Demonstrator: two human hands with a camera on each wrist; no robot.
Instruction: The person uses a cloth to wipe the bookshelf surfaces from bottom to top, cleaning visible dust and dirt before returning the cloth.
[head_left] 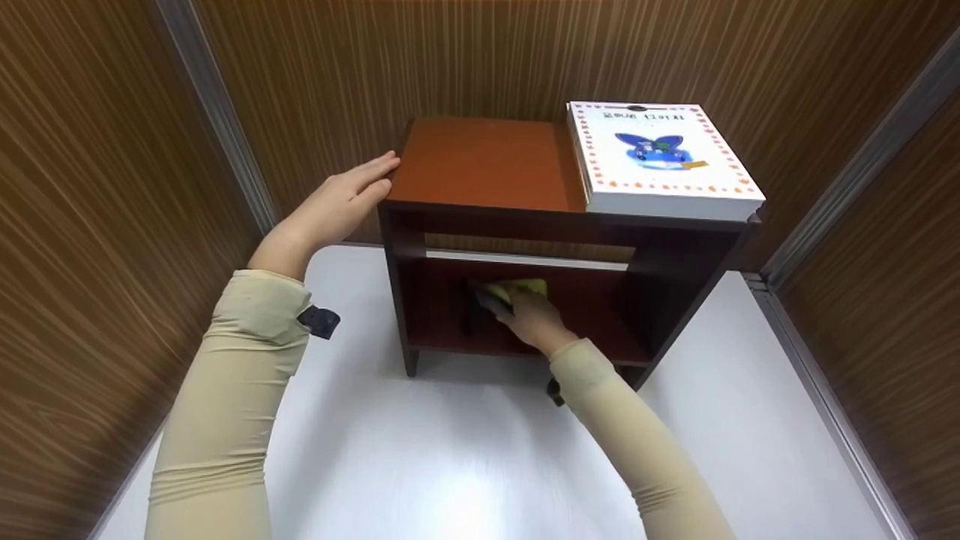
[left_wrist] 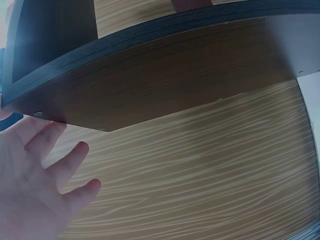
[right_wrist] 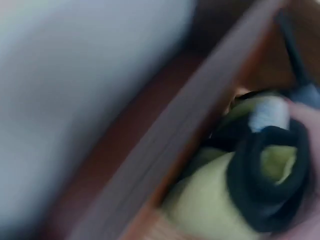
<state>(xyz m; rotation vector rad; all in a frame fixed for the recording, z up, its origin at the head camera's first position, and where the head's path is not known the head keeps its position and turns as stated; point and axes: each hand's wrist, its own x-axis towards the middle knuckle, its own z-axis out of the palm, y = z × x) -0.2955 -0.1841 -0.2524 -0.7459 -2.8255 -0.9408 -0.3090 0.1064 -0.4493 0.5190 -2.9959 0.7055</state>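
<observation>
Presently, your right hand (head_left: 534, 319), at the middle of the head frame, grips a bunched yellow-green cloth with dark edging (head_left: 536, 286); your fingers are bent over it, though their exact placing is hard to tell, as shadow covers them in the head view and the right wrist view is blurred. The cloth lies inside the small brown wood-look shelf unit with dark edges (head_left: 480, 165), over its dark red-brown lower board (head_left: 600, 307), around the centre of the head frame; whether it touches that board, you cannot tell. In the right wrist view the cloth fills the lower right, folded into a roll with the dark edging looped outward. Your left hand (head_left: 337, 206), left of centre, holds nothing: its fingers are extended, their tips at the unit's upper left edge, and the left wrist view shows them spread apart at lower left. On the unit's top, at upper right, rests a thick white book or stack of books (head_left: 660, 157) with an orange-red border and a blue winged picture. Brown wood-grain wall panels (head_left: 315, 82) span the upper frame; glossy white flooring (head_left: 360, 450) lies below. Both your sleeves are pale yellow-beige (head_left: 217, 420).
</observation>
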